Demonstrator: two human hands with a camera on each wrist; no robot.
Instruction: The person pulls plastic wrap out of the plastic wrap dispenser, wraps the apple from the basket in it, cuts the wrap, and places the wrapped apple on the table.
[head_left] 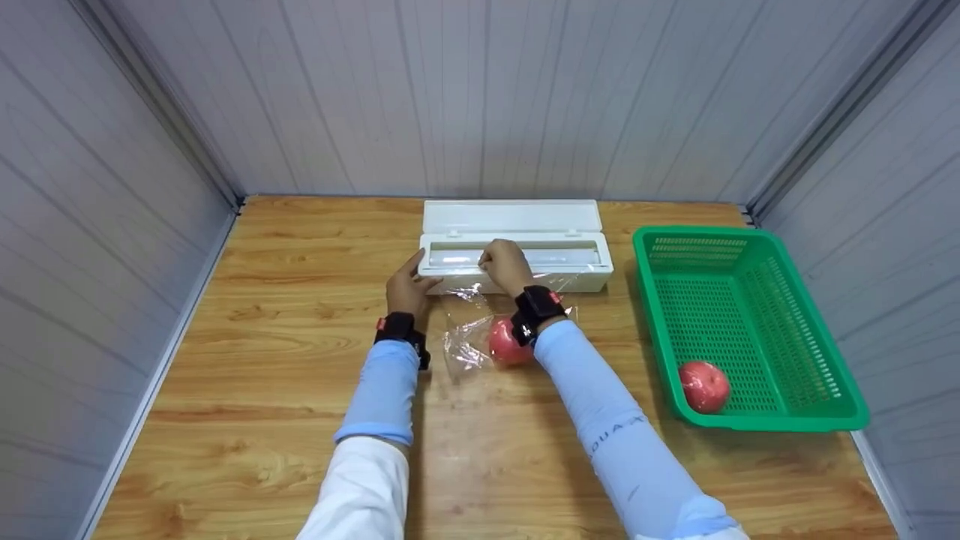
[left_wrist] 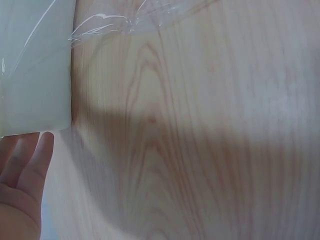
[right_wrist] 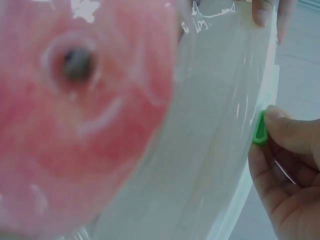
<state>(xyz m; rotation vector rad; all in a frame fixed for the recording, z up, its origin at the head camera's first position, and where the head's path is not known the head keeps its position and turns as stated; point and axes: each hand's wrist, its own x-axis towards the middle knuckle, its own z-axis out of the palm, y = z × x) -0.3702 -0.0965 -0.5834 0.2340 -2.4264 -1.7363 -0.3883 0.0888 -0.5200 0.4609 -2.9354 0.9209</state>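
White cling-film dispenser (head_left: 517, 251) lying lid-open near the table's (head_left: 262, 420) far edge, film (head_left: 469, 330) drawn out toward a red apple (head_left: 508, 345) just in front. Right hand (head_left: 506, 264) pinching a small green slider (right_wrist: 259, 131) on the dispenser's front rail. Left hand (head_left: 407, 286) pressed with straight fingers against its left end. Green basket (head_left: 817, 337) by the right edge, another apple (head_left: 703, 386) inside.

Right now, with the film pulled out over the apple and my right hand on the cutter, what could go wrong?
1. The film already looks crumpled beside the apple; it may cling to itself and cut unevenly.
2. The left hand only steadies one end of the dispenser, so it could shift as the right hand slides the cutter.
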